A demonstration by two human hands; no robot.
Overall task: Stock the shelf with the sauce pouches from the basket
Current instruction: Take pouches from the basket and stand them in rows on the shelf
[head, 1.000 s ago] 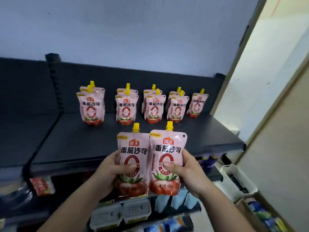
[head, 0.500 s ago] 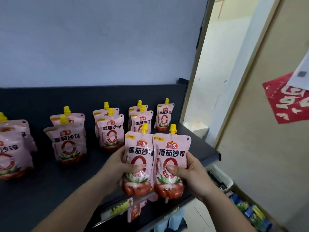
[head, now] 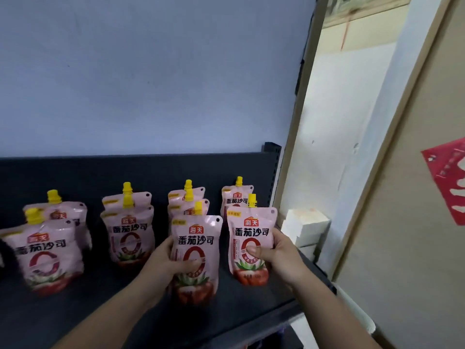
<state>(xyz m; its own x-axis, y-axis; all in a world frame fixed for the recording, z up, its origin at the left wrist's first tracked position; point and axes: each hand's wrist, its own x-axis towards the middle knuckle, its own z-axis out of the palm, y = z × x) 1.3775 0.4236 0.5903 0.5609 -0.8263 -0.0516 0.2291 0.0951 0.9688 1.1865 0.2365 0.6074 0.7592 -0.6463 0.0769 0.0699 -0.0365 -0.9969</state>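
Shelving of dark metal, the shelf (head: 75,313) fills the lower left of the head view, its back panel (head: 125,170) rising against a pale blue wall (head: 151,71). To the right stands a light wooden door frame (head: 299,122), and beyond it a beige surface carrying a red paper sign (head: 448,185) with white marks too blurred to read. A white block (head: 305,226) sits just past the shelf's right end.

Pink sauce pouches with yellow screw caps stand upright on the shelf in files running front to back: a far-left pair (head: 45,250), a second pair (head: 132,235), a third file (head: 187,200) and a lone rear pouch (head: 235,197) at the right. Each front bears a red-and-yellow badge reading 海天, black characters 番茄沙司, a large red ring and tomato artwork at the base.

The left hand (head: 166,263) is closed around the left pouch (head: 195,258), thumb pressed across the red ring, fingers behind; this pouch stands at the front of the third file, whether its base touches the shelf cannot be told. The right hand (head: 274,255) grips the right pouch (head: 250,245) likewise, thumb on the ring, in front of the lone rear pouch, near the shelf's right end. The two held pouches are side by side with a narrow gap between them
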